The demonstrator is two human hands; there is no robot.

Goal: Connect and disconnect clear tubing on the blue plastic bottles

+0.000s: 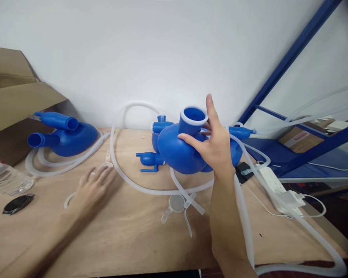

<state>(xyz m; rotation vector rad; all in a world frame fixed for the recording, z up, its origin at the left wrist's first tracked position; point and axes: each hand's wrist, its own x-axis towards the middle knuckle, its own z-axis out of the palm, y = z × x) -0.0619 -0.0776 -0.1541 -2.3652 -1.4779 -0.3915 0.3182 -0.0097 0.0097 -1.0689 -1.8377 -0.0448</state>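
A round blue bottle (174, 148) is held up by its neck in my right hand (214, 143), the thumb on its near side and the index finger stretched upward. Its wide mouth with a white ring (194, 116) faces up. My left hand (95, 185) reaches down at the table on the left, fingers apart and slightly blurred, touching or just over small translucent caps (106, 166). Whether it grips one of them cannot be made out. A small blue piece with a handle (149, 158) lies left of the held bottle. Another translucent cap (176, 203) lies in front.
Blue bottles with necks (75, 139) stand at the left by a cardboard box (23, 104). A clear plastic bottle (10, 179) and a black oval object (18, 204) lie at left. Translucent tubes (150, 190) loop across the table. A power strip (271, 183) sits at right.
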